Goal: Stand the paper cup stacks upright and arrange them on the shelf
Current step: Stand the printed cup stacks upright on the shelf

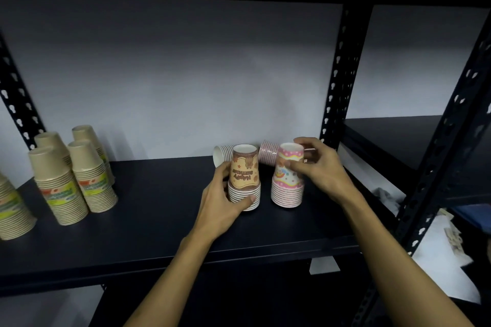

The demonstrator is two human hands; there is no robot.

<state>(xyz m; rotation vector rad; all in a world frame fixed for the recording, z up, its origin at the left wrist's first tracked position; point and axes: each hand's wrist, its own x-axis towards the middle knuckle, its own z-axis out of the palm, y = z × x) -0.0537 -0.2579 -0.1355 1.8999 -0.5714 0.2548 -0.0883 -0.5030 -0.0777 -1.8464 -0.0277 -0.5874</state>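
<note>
Fingers of the left hand point(220, 194) curl round the brown stack point(245, 176); the right hand point(316, 164) pinches the pink stack point(288, 175). Both stand upside down, side by side, on the shelf point(159, 210). Two stacks point(268, 152) lie behind; kraft stacks point(71, 175) stand left.

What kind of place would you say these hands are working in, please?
Probably a storeroom or stockroom. The black metal shelf hangs on slotted black steel uprights against a bare pale wall, and wrapped stacks of plain brown paper cups stand on it in bulk.
</note>
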